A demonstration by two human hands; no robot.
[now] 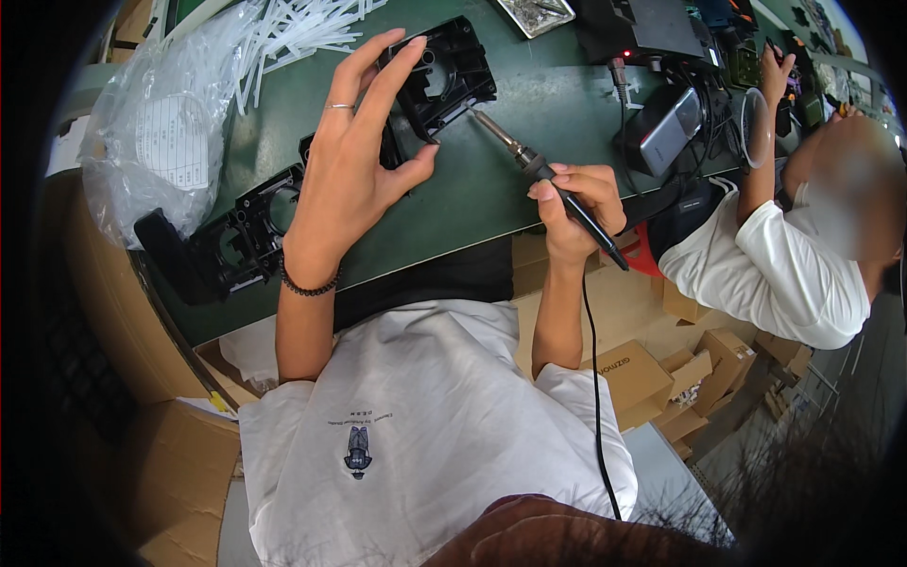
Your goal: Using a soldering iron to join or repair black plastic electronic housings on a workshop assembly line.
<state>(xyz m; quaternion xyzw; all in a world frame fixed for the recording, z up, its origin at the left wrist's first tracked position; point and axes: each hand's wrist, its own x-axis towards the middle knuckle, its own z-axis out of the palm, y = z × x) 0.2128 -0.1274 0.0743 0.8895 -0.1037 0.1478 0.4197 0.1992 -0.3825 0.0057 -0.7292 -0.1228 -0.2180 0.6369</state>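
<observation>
My left hand (359,161) is raised over the green bench top (529,113), fingers apart, with fingertips and thumb touching the near side of a black plastic housing (452,71). A ring is on one finger and a dark bead bracelet on the wrist. My right hand (581,208) grips a soldering iron (529,165) like a pen. Its metal tip points up-left and meets the housing's lower edge. The iron's black cord drops past my lap.
A second black housing (227,241) lies at the bench's left. A clear bag (170,123) and white plastic strips (293,33) sit behind it. A soldering station (642,28) stands at the back. A co-worker in white (775,265) sits at right. Cardboard boxes (633,378) lie below.
</observation>
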